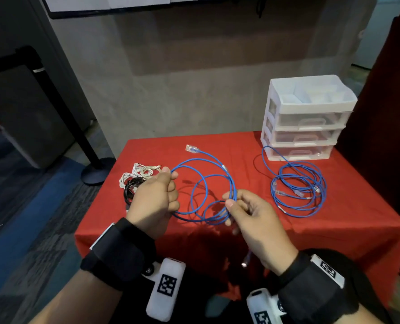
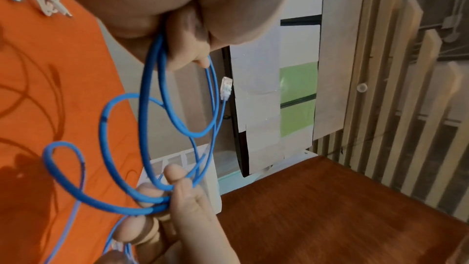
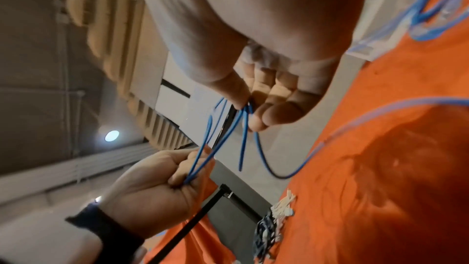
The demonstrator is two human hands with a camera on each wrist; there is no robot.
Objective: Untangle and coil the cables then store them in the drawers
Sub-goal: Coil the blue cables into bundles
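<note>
Our left hand (image 1: 155, 199) and right hand (image 1: 252, 215) each pinch the blue cable (image 1: 205, 181) on opposite sides of its loops. It looks light and springy, so we judge it best held where strands bunch.

Dim indoor light; hard shadows on the red tablecloth (image 1: 334, 230); wrist views blurred, warped at edges.

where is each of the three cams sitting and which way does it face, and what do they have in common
Head: worn on the head, facing forward and down at the red table; both forearms show, with the left hand and right hand holding the blue cable.
Left wrist: looks along the left hand toward the wall; the right hand's fingers show.
Right wrist: looks along the right hand toward the left hand and the wall.
Shared: all three show both hands on the same blue cable.
</note>
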